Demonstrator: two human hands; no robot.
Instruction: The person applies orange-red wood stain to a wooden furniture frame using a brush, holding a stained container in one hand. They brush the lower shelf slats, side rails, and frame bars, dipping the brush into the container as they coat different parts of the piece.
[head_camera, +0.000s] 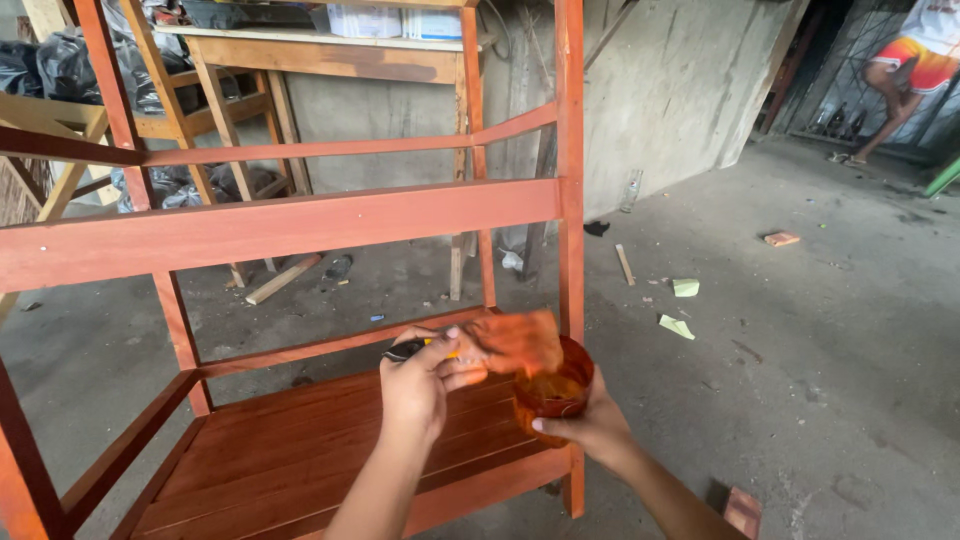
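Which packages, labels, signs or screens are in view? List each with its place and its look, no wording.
White box-like package: on the unpainted wooden shelf at the top, behind the red-brown frame; pale blue markings on its face.
Second white package: right beside the first on the same shelf; rectangular, blue edging.
Black plastic bags: bunched at upper left behind the frame; shiny, crumpled.
No signs or screens show.

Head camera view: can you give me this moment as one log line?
left hand: holds stain-soaked orange rag | right hand: cups round orange stain container | behind: red-brown stained wooden frame
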